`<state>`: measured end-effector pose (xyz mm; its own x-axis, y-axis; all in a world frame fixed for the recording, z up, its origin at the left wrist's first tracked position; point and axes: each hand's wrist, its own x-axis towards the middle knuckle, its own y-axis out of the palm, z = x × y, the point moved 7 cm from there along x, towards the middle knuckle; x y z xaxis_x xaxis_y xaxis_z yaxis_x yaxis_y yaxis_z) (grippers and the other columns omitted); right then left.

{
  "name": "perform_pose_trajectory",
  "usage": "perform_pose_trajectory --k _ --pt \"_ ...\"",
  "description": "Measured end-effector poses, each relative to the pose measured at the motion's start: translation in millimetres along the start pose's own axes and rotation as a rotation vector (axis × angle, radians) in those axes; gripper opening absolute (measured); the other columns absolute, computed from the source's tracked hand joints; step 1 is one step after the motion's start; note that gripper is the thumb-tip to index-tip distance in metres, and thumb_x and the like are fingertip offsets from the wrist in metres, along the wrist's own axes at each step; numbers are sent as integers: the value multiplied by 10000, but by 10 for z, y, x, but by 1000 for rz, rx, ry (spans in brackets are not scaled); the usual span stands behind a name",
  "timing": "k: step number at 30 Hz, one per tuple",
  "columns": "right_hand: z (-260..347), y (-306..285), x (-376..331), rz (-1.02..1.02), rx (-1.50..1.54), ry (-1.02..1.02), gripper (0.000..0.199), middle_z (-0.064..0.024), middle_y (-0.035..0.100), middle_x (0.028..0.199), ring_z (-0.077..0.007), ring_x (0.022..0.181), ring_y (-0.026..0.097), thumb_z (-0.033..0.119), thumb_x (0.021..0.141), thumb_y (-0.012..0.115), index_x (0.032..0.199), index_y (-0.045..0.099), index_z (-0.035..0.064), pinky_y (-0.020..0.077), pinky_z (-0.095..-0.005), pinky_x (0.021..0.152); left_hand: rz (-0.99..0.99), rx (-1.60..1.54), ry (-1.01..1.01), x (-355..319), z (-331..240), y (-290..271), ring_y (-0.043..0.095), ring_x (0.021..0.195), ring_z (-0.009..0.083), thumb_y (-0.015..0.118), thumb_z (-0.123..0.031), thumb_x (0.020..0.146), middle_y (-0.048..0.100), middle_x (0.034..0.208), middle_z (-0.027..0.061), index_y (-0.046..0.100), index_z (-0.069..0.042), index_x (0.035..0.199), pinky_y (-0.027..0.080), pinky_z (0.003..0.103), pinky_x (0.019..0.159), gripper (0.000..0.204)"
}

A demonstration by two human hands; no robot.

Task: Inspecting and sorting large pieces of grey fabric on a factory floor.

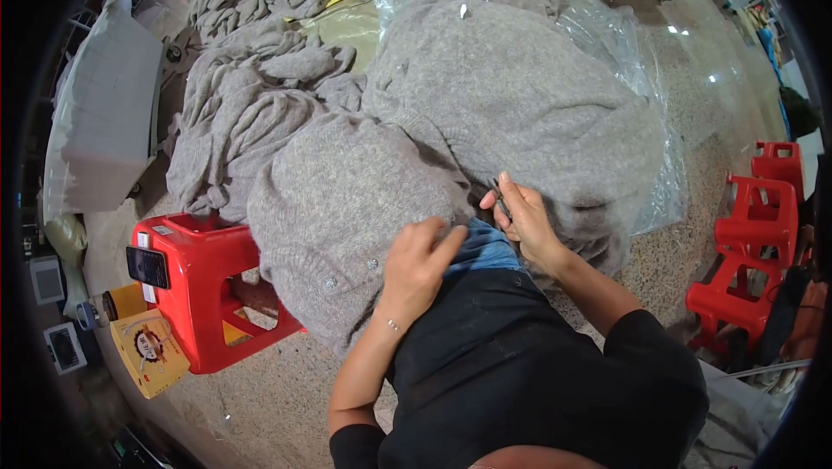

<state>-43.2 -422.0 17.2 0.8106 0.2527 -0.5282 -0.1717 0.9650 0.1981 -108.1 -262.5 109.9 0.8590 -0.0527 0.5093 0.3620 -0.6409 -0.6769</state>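
Note:
A grey knitted sweater point(338, 183) lies bunched over my lap, with small shiny buttons near its lower edge. My left hand point(419, 265) rests at its right side, fingers loosely bent and apart, some tips out of sight. In my right hand point(524, 218) is a small dark pointed hand tool point(503, 202), gripped between thumb and fingers with its tip upward. Its exact kind is too small to tell. Just beyond that hand spreads a larger pile of grey knitwear point(511, 87), with a small white speck near its top.
More grey knit garments point(234, 96) are heaped at left and far back, partly on clear plastic sheeting point(650, 61). A red stool point(195, 287) at left bears a phone point(147, 267); a yellow box point(149, 352) sits beside it. Red stools point(732, 296) stand at right, a white cart point(108, 113) far left.

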Motion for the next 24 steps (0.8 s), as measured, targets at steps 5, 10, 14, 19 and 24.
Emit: perform_pose_trajectory --k 5,10,14,19,24 --pt "-50 131 -60 50 -7 31 503 35 396 530 -25 405 256 464 957 368 814 573 28 182 -190 362 311 79 165 55 -11 350 541 761 236 586 -66 700 544 867 80 625 -75 883 440 326 641 187" --pt "-124 206 -149 153 -52 89 486 40 390 538 -26 419 266 450 959 372 835 579 27 186 -191 373 21 -118 -97 -31 216 187 576 661 262 592 84 703 577 785 97 603 -33 820 453 315 563 165" --pt "-238 314 -177 224 -139 100 453 41 394 542 -26 430 281 416 958 401 814 583 26 204 -193 382 7 -182 -240 -90 289 200 594 645 265 584 104 728 580 748 110 564 -16 821 476 319 565 153" --pt "-348 384 -217 249 -228 79 415 43 396 505 -32 459 336 349 951 461 716 582 30 260 -206 419 24 -311 -420 -178 354 255 605 655 187 611 66 763 592 756 105 561 -4 812 464 276 553 100" --pt "-321 435 -246 208 -225 -2 426 33 413 503 -41 466 355 355 936 485 696 591 20 275 -226 426 -7 -297 -318 -134 261 220 596 614 169 618 32 789 580 763 94 559 8 795 461 252 548 64"
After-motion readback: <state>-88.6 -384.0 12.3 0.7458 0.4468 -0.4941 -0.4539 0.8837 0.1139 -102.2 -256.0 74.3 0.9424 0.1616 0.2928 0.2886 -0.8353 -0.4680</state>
